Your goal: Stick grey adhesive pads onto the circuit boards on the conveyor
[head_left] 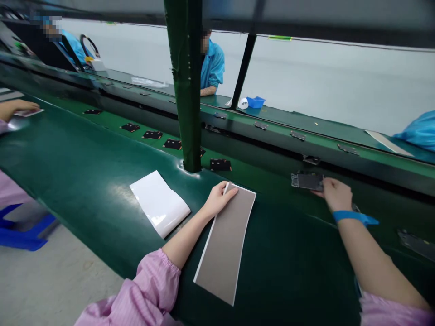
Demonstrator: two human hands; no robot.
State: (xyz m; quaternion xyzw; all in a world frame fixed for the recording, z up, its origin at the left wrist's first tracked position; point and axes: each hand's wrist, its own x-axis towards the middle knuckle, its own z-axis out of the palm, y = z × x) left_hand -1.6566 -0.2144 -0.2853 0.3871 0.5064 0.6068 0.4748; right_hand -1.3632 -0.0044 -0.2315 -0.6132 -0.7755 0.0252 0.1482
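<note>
My left hand [218, 199] rests on the top left corner of a long grey-brown sheet [226, 246] lying on the green work surface, fingers curled over its edge. My right hand [335, 193], with a blue strap [353, 217] at the wrist, reaches forward and grips the right end of a small dark rectangular part [306, 181] on the conveyor belt. A white glossy sheet [159, 202] lies to the left of my left arm.
A green post [188, 86] stands just ahead of my left hand. Several dark flat parts [152, 134] lie in a row along the belt [102, 118]. Another person's hand [18, 107] is at far left; people in blue [212, 65] work across the line. A blue tray [255, 102] sits opposite.
</note>
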